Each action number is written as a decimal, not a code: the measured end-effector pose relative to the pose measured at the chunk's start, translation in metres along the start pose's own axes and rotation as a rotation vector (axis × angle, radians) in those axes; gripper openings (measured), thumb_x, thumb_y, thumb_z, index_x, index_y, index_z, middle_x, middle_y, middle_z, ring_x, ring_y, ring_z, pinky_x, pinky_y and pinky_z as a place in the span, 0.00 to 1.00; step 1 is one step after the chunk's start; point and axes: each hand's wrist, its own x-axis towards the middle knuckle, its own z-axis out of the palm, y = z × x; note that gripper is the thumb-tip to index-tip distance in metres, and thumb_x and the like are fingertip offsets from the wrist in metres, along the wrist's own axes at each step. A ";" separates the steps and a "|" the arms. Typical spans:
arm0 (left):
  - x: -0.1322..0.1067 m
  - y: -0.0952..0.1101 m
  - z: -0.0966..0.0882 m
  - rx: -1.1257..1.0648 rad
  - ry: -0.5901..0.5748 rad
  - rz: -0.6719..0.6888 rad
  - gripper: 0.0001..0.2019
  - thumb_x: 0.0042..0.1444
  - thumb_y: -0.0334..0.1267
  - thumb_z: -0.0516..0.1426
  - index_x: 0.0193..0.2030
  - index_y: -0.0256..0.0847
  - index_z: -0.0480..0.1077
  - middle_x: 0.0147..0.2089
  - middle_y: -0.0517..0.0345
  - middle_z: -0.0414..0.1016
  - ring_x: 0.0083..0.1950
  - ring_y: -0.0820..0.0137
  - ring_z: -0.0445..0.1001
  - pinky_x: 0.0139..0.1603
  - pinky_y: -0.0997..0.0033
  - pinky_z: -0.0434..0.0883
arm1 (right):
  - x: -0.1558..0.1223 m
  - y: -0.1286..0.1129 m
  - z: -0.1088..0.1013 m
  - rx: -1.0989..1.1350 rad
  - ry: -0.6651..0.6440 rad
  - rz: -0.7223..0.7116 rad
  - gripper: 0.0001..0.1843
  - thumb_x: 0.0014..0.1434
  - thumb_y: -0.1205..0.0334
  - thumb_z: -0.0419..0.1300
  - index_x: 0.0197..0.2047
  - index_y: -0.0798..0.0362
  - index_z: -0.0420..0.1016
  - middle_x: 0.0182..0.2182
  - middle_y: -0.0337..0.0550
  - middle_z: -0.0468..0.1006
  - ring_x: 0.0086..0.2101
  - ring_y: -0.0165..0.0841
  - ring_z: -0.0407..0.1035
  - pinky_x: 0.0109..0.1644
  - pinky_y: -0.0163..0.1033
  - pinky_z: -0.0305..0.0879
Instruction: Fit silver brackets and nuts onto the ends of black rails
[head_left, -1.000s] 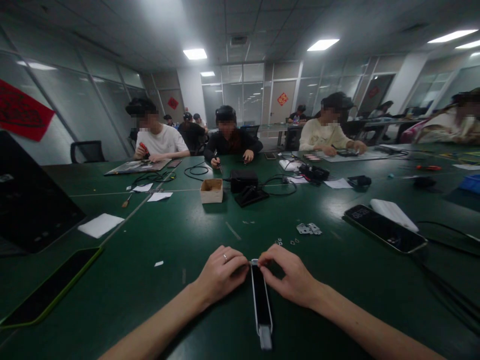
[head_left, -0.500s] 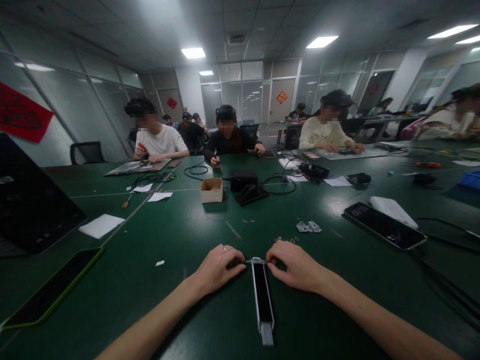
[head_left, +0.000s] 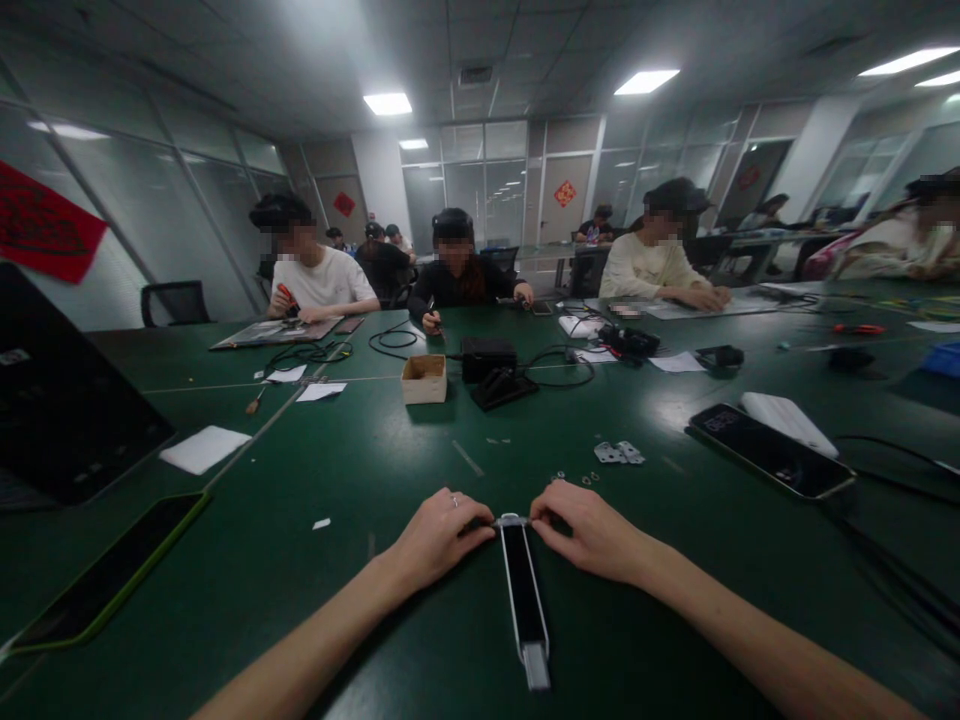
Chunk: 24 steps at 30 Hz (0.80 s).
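1. The left hand (head_left: 439,535) and right hand (head_left: 589,530) close narrowly from either side, their fingertips pinching a thin metal piece (head_left: 512,521).
2. That piece crosses the top end of a long black-and-white bar (head_left: 524,600), lying on the green desk (head_left: 360,450) between and nearer than both hands.
3. Beyond the right hand: small metal rings (head_left: 577,478) and metal hinge plates (head_left: 619,453).
4. Farther right, a smartphone (head_left: 772,450); far left of the left hand, a green-edged tablet (head_left: 105,570).

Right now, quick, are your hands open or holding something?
Left hand: closed, pinching one end of a thin metal pin.
Right hand: closed, pinching the pin's other end, at the top of a long black-and-white bar.
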 end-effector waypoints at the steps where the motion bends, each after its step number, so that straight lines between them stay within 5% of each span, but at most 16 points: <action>1: 0.000 0.001 0.001 0.006 0.000 -0.001 0.04 0.61 0.35 0.58 0.42 0.40 0.70 0.37 0.59 0.77 0.36 0.69 0.74 0.39 0.70 0.65 | 0.000 0.001 0.001 0.001 0.005 -0.006 0.06 0.61 0.64 0.54 0.39 0.55 0.72 0.34 0.44 0.73 0.33 0.32 0.67 0.37 0.37 0.65; 24: 0.002 0.013 0.001 0.041 0.054 -0.046 0.03 0.57 0.32 0.58 0.39 0.40 0.70 0.34 0.60 0.75 0.34 0.70 0.72 0.37 0.71 0.67 | -0.001 0.007 -0.014 -0.091 0.052 -0.003 0.09 0.63 0.63 0.52 0.40 0.54 0.72 0.35 0.45 0.74 0.34 0.33 0.68 0.38 0.39 0.67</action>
